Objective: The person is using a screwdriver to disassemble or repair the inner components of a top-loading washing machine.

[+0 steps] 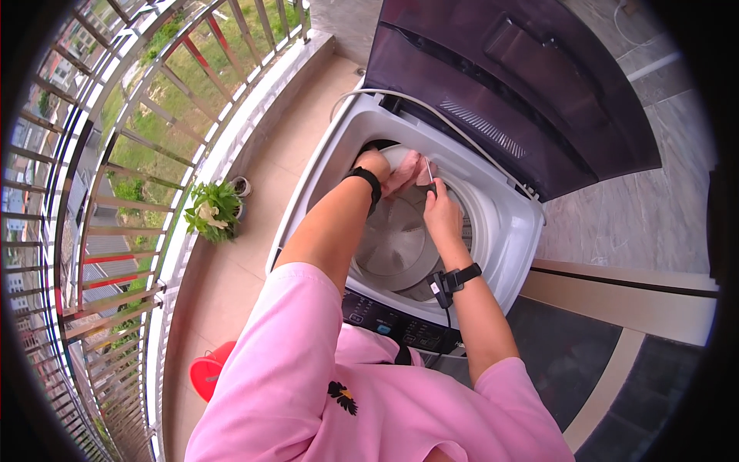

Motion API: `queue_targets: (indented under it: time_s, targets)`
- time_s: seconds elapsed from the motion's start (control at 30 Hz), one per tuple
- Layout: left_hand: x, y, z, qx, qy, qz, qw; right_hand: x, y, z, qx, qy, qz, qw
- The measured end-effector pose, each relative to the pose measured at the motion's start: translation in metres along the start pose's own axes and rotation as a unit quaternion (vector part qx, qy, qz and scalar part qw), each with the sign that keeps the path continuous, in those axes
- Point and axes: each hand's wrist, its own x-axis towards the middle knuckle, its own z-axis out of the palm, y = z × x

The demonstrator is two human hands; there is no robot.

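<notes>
An open top-loading washing machine (504,254) stands in front of me, its round metal drum (389,239) showing inside the white rim. My left hand (373,163) reaches in at the far left of the drum opening; its fingers are mostly hidden. Right beside it, a pink cloth (402,173) lies bunched at the drum's far edge. My right hand (441,212) is closed around a thin tool (429,171) with a dark handle and a pale narrow shaft. The tool's tip is up against the cloth; its exact kind is too small to make out.
The dark translucent lid (508,85) stands raised behind the machine, with a pale hose (454,127) along its base. A control panel (392,323) lines the near edge. To the left are a potted plant (214,212), a red bucket (208,373) and a metal railing (146,185).
</notes>
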Motion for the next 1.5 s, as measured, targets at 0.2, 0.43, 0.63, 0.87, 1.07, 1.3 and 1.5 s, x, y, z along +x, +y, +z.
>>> queue_targets:
  time_s: [0.2,0.43,0.63,0.87,1.07,1.3,1.5]
  targets:
    - [0.036,-0.007,0.004,0.073,-0.221,0.064,0.97,-0.006,-0.017,0.004,0.037,0.029,0.026,0.999]
    - [0.035,-0.034,0.016,0.249,0.117,0.008,0.961,0.005,-0.024,0.007,-0.003,0.004,-0.039,0.999]
    - [0.041,-0.035,0.023,0.378,0.103,0.02,0.92,0.018,-0.025,0.003,-0.015,-0.018,-0.053,0.998]
    - [0.063,-0.044,0.043,0.543,0.208,0.203,0.788,0.02,-0.041,0.013,-0.083,-0.02,-0.053,0.995]
    - [0.063,-0.019,0.04,0.541,0.143,0.155,0.814,0.025,-0.026,0.035,-0.081,0.007,-0.02,0.996]
    - [0.062,-0.021,0.04,0.586,0.159,0.111,0.787,0.014,0.037,0.024,-0.104,0.059,0.129,0.984]
    - [0.043,-0.011,0.045,0.562,0.141,0.133,0.804,0.002,0.05,-0.008,-0.111,-0.001,0.185,0.977]
